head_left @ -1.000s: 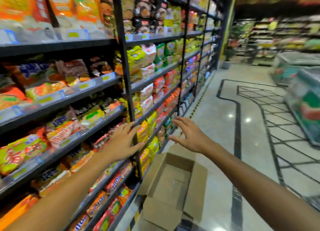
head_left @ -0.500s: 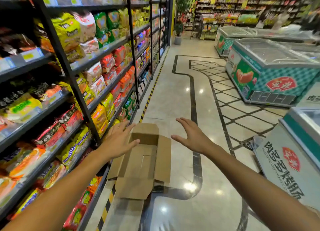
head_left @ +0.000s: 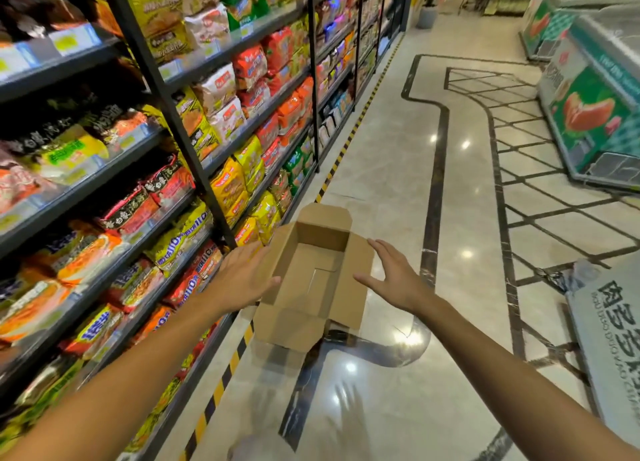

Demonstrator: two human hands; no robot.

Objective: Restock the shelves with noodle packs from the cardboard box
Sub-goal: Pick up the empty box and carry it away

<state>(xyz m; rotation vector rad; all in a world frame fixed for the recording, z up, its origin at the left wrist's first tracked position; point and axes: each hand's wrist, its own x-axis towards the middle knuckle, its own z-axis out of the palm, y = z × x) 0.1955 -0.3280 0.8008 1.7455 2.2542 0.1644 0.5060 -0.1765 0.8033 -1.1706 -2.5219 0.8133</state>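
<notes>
Reaching down with both arms, left hand and right hand spread flat, fingers straight, holding nothing, one either side of box; box on floor beside shelves, flaps open, nothing visible inside; noodle packs fill shelves

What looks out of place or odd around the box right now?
The cardboard box on the floor by the shelves is open and shows only its bare bottom, no noodle packs. Both the left hand and right hand reach toward it open and hold nothing.
</notes>
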